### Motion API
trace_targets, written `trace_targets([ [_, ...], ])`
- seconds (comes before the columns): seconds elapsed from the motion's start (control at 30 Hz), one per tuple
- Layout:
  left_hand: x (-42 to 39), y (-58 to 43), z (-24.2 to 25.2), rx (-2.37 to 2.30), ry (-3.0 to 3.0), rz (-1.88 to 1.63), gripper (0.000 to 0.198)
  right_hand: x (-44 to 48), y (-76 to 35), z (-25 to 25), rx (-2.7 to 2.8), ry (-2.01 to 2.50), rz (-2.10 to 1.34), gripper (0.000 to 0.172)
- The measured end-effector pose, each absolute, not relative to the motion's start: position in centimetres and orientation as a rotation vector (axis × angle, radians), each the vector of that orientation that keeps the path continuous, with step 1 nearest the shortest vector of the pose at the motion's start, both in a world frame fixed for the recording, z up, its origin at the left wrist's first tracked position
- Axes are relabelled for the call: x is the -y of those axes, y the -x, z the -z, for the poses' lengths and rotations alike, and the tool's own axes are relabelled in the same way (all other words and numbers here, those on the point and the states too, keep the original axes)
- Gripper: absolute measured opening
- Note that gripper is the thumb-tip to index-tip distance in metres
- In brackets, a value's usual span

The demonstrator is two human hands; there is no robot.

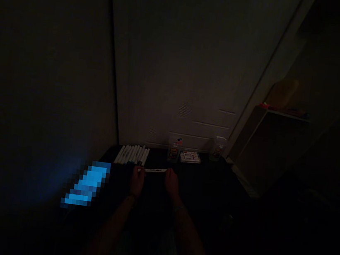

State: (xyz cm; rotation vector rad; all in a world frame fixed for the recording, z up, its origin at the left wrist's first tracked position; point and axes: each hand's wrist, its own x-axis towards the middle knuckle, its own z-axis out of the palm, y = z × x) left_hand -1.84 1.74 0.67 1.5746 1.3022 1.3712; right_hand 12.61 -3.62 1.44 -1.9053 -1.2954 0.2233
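Note:
A white marker (156,170) with dark print along its side is held level above the dark tabletop. My left hand (137,179) is closed around its left end, near a dark shape that I cannot make out. At the opposite end, my right hand (171,182) grips the marker with bent fingers. Beyond my left hand lies a row of several white markers (131,154), side by side. The dim light hides the details of my fingertips.
Against the wall stand two clear plastic containers (173,152) with labels. Between them lies a flat stack of white markers (190,157) with a printed label. A glowing blue screen (87,185), blurred, is at the left. A shelf unit (258,135) stands right.

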Motion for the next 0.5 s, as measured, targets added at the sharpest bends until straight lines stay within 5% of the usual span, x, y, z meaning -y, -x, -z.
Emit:
trace_targets([
  [0.5,-1.55,1.73,-1.13,-1.299,-1.534,-1.364,0.020,3.70,-12.25,-1.60,1.259,1.870,-0.225,0.038],
])
